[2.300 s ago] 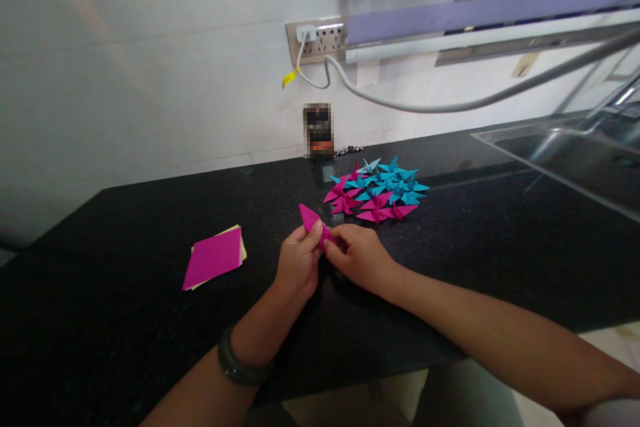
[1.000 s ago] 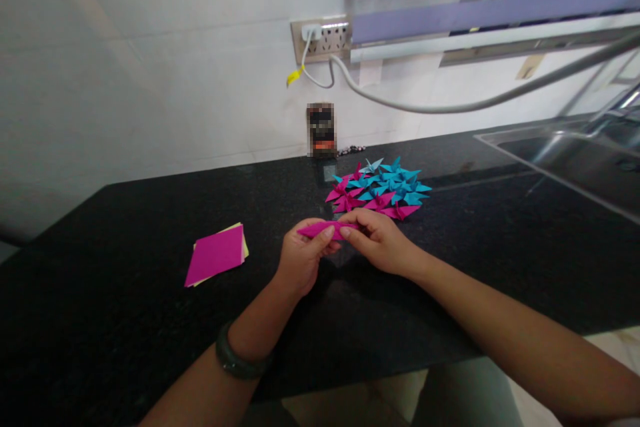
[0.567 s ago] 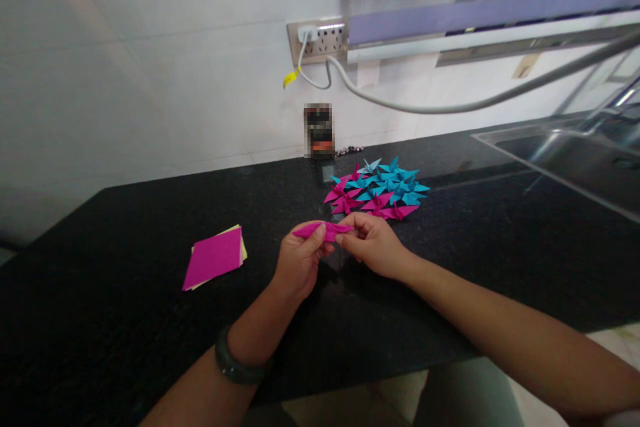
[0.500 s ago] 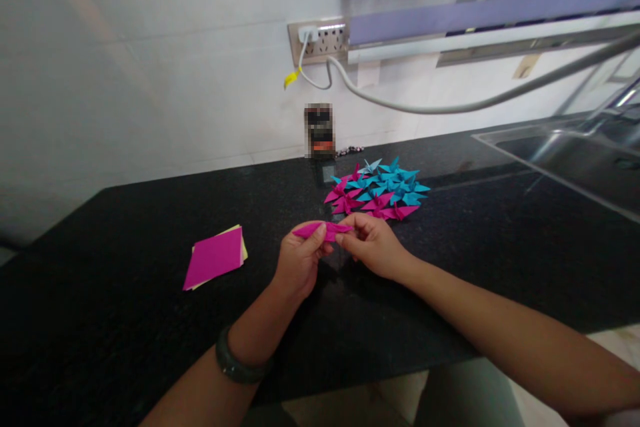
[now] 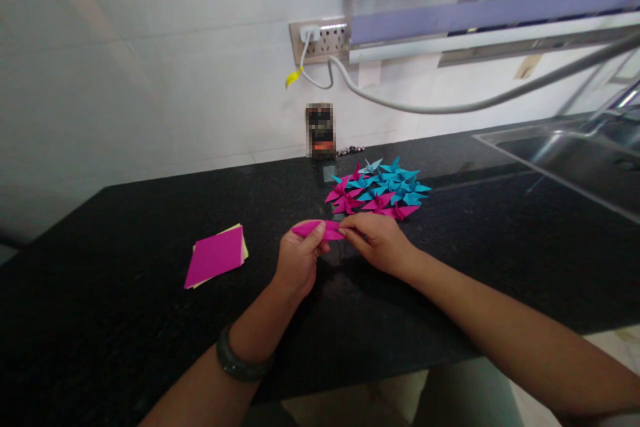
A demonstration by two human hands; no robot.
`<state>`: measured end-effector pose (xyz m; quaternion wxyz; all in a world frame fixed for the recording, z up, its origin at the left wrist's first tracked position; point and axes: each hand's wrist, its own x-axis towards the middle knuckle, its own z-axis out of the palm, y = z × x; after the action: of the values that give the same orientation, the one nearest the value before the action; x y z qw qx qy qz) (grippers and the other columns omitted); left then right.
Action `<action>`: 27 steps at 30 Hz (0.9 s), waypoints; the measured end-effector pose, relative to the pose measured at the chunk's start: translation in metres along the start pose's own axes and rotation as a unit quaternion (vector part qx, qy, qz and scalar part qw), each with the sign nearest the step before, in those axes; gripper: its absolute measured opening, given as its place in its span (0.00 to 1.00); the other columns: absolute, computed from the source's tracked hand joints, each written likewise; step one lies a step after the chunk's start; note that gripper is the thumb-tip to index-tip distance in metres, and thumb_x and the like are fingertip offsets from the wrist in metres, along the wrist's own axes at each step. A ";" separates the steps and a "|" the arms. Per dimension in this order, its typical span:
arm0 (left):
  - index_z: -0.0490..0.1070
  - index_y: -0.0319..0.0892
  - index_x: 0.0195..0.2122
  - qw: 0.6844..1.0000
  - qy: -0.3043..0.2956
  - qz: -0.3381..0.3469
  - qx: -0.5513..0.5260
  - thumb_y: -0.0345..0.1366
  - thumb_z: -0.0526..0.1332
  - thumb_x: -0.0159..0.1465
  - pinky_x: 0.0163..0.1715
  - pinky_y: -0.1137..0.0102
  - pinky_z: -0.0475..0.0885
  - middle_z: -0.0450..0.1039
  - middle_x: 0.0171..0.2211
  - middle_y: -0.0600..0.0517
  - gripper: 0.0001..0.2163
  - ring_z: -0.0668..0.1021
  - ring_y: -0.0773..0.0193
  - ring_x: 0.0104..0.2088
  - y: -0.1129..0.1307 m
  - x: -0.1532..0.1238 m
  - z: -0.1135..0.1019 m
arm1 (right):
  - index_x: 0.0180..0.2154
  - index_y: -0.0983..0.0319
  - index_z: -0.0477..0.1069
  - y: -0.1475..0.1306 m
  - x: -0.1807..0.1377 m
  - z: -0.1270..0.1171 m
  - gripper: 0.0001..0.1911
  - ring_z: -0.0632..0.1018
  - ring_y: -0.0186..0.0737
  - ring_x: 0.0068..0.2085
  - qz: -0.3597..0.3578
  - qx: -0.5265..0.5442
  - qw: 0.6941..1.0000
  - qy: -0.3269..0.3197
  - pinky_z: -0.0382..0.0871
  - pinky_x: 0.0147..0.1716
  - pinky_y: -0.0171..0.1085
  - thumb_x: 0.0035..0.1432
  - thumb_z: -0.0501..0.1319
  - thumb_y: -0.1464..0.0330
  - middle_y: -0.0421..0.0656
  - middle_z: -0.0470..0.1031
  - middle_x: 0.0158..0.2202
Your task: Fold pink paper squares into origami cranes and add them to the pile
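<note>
A folded piece of magenta origami paper [image 5: 332, 231] is held up between both hands above the black counter. My left hand [image 5: 299, 257] grips its left part, thumb on top and fingers underneath. The fingertips of my right hand [image 5: 379, 240] pinch its right end, hiding that tip. Just beyond the hands lies a cluster of folded paper cranes: magenta cranes [image 5: 379, 202] in front and at the left, blue cranes [image 5: 397, 180] behind and at the right, and a pale blue crane [image 5: 371, 167] at the back.
A stack of square paper [image 5: 216, 257], magenta on top with yellow edges showing, lies left on the black counter [image 5: 150, 227]. A blurred-out dark object [image 5: 321, 131] leans on the wall. A sink [image 5: 560, 147] is at the right. A grey cable [image 5: 430, 109] runs from the socket [image 5: 327, 41].
My right hand's fingers have shifted their hold and now pinch the paper's right end closer together. My left hand keeps its grip in nearly the same place.
</note>
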<state>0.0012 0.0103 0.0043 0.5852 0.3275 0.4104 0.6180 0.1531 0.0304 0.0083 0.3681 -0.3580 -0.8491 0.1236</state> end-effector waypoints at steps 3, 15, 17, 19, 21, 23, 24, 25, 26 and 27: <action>0.71 0.36 0.22 1.000 -0.007 -0.004 -0.007 0.35 0.68 0.46 0.17 0.79 0.61 0.69 0.17 0.55 0.08 0.66 0.76 0.16 0.000 0.000 -0.001 | 0.33 0.63 0.71 -0.001 0.001 0.001 0.08 0.72 0.35 0.32 -0.004 -0.008 1.000 -0.001 0.63 0.33 0.33 0.57 0.54 0.69 0.44 0.73 0.29; 0.76 0.36 0.26 0.999 0.012 -0.019 0.049 0.34 0.70 0.42 0.24 0.75 0.68 0.75 0.22 0.51 0.10 0.73 0.71 0.21 -0.006 0.001 -0.003 | 0.26 0.64 0.69 -0.010 0.001 0.010 0.06 0.67 0.30 0.23 0.202 0.152 0.967 0.039 0.60 0.22 0.30 0.51 0.56 0.70 0.38 0.67 0.21; 0.76 0.36 0.26 0.998 0.023 -0.005 0.055 0.33 0.70 0.43 0.24 0.75 0.67 0.75 0.22 0.51 0.09 0.73 0.70 0.21 -0.007 0.001 -0.002 | 0.25 0.64 0.68 -0.011 0.002 0.012 0.05 0.67 0.29 0.20 0.272 0.235 0.932 0.032 0.60 0.19 0.30 0.48 0.57 0.69 0.37 0.67 0.20; 0.76 0.37 0.26 0.998 0.030 0.007 0.061 0.33 0.69 0.43 0.24 0.74 0.67 0.75 0.21 0.51 0.09 0.73 0.70 0.21 -0.008 0.001 -0.002 | 0.23 0.65 0.67 -0.014 0.004 0.015 0.04 0.67 0.28 0.18 0.342 0.316 0.884 0.040 0.62 0.17 0.29 0.45 0.58 0.70 0.37 0.67 0.19; 0.76 0.37 0.25 0.997 0.031 0.016 0.066 0.33 0.69 0.43 0.23 0.74 0.66 0.74 0.21 0.52 0.08 0.72 0.71 0.20 -0.008 0.001 -0.002 | 0.21 0.65 0.66 -0.018 0.006 0.016 0.03 0.67 0.27 0.17 0.384 0.381 0.839 0.054 0.65 0.18 0.29 0.43 0.58 0.72 0.37 0.67 0.19; 0.75 0.36 0.25 0.997 0.029 0.021 0.071 0.33 0.68 0.44 0.22 0.74 0.66 0.74 0.20 0.52 0.08 0.71 0.71 0.20 -0.009 0.003 -0.002 | 0.19 0.65 0.65 -0.021 0.007 0.017 0.05 0.68 0.27 0.18 0.399 0.422 0.812 0.063 0.67 0.19 0.30 0.42 0.59 0.71 0.36 0.67 0.18; 0.75 0.37 0.25 0.996 0.029 0.026 0.075 0.34 0.68 0.45 0.22 0.75 0.65 0.73 0.19 0.53 0.08 0.70 0.71 0.19 -0.010 0.003 -0.003 | 0.19 0.65 0.64 -0.022 0.007 0.017 0.05 0.68 0.27 0.18 0.397 0.427 0.810 0.064 0.68 0.19 0.30 0.42 0.59 0.71 0.36 0.67 0.18; 0.75 0.37 0.25 0.996 0.030 0.033 0.082 0.34 0.68 0.45 0.22 0.75 0.65 0.72 0.19 0.53 0.07 0.70 0.72 0.19 -0.010 0.004 -0.004 | 0.21 0.65 0.64 -0.023 0.007 0.017 0.05 0.68 0.27 0.18 0.390 0.424 0.815 0.063 0.68 0.20 0.30 0.43 0.60 0.71 0.35 0.66 0.18; 0.75 0.37 0.25 0.994 0.030 0.043 0.092 0.34 0.67 0.46 0.22 0.75 0.65 0.72 0.19 0.54 0.07 0.69 0.72 0.19 -0.011 0.004 -0.005 | 0.23 0.65 0.65 -0.023 0.007 0.017 0.04 0.68 0.27 0.18 0.380 0.415 0.824 0.061 0.68 0.20 0.30 0.43 0.60 0.71 0.34 0.66 0.18; 0.75 0.37 0.26 0.993 0.028 0.053 0.105 0.35 0.67 0.47 0.23 0.75 0.65 0.72 0.19 0.54 0.07 0.69 0.71 0.20 -0.012 0.005 -0.006 | 0.26 0.64 0.65 -0.023 0.007 0.017 0.04 0.68 0.27 0.18 0.368 0.402 0.836 0.057 0.68 0.20 0.30 0.44 0.59 0.71 0.34 0.65 0.18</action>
<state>0.0003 0.0141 -0.0094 0.5022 0.3908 0.4716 0.6104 0.1257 0.0196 0.0113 0.4551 -0.4707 -0.5076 0.5601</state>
